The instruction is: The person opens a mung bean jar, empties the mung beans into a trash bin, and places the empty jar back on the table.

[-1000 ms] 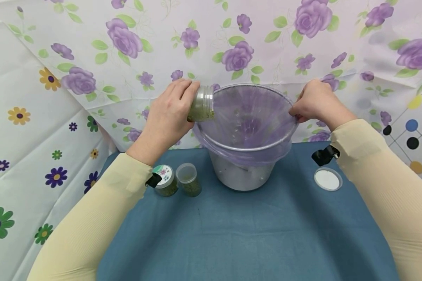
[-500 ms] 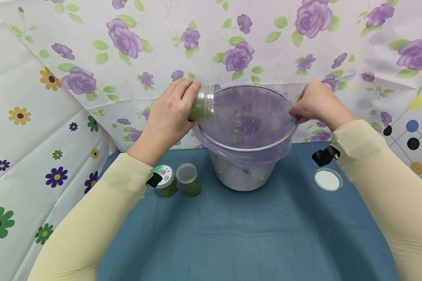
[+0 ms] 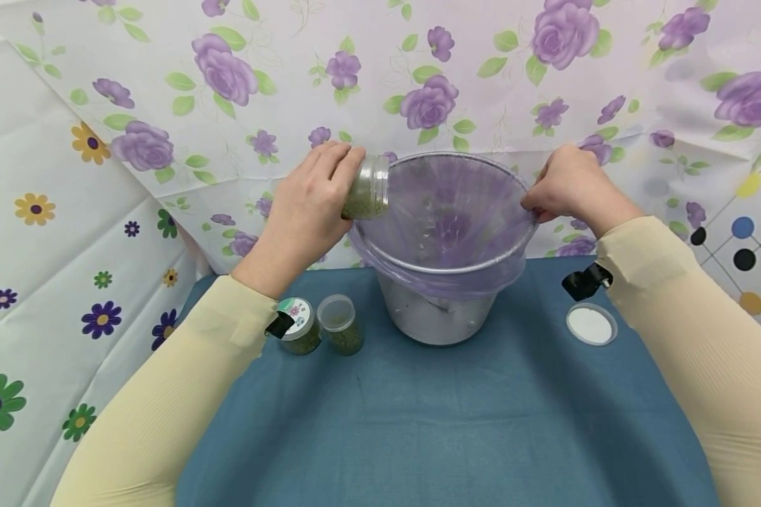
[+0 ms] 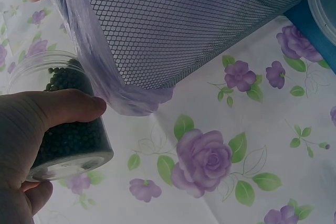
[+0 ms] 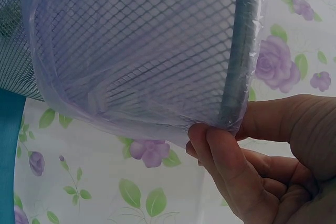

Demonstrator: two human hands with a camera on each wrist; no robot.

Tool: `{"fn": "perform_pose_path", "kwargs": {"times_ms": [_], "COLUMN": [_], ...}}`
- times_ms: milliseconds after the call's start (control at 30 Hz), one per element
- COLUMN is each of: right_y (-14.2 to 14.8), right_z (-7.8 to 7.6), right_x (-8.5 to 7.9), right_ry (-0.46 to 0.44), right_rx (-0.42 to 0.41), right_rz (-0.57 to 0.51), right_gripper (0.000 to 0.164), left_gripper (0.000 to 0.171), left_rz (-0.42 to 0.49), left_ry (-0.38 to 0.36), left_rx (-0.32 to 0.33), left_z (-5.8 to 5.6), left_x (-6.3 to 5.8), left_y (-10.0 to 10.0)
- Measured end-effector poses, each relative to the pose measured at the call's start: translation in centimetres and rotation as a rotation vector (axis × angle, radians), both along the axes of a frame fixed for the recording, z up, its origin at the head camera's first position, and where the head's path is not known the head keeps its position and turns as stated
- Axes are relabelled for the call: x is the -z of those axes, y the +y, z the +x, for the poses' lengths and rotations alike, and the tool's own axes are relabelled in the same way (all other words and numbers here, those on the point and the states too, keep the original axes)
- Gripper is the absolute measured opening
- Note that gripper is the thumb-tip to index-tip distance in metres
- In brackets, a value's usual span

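My left hand [image 3: 313, 204] grips a clear jar [image 4: 73, 135] of small dark green beans, tipped sideways with its uncovered mouth at the left rim of a mesh wastebasket [image 3: 437, 317]. A thin purple trash bag [image 3: 450, 278] lines the basket and folds down over its rim. On the far side, my right hand [image 3: 571, 183] pinches the bag at the right rim; in the right wrist view, thumb and fingers [image 5: 226, 150] close on film and rim. Beans lie heaped along the jar's lower side.
Left of the basket stand a jar with a printed lid [image 3: 297, 320] and a lidded jar [image 3: 341, 325], both holding green contents. A white round lid [image 3: 591, 324] lies at the right on the blue tablecloth [image 3: 444, 422]. Flowered sheets [image 3: 380, 70] hang behind.
My left hand and the jar have shifted very slightly to the right, over the rim. The right hand and the basket stay where they were.
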State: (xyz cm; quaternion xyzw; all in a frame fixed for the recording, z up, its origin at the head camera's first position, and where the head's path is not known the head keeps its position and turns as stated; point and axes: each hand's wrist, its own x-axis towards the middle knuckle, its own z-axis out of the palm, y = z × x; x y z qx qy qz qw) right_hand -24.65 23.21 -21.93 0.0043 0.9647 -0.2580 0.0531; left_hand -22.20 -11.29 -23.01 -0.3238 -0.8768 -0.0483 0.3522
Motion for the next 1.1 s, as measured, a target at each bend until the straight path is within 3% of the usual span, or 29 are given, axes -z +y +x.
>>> {"fn": "perform_pose_path", "kwargs": {"times_ms": [1100], "right_y": [0.01], "right_z": [-0.03], "right_x": [-0.02], "right_ry": [0.008], "right_rx": [-0.008], "right_rz": [0.033], "right_gripper": [0.021], "left_gripper": [0.076], "left_rz": [-0.034], "left_ry": [0.003], "left_rx": [-0.005], "left_z": [-0.08], "left_x": [-0.01], "left_y": [0.09]}}
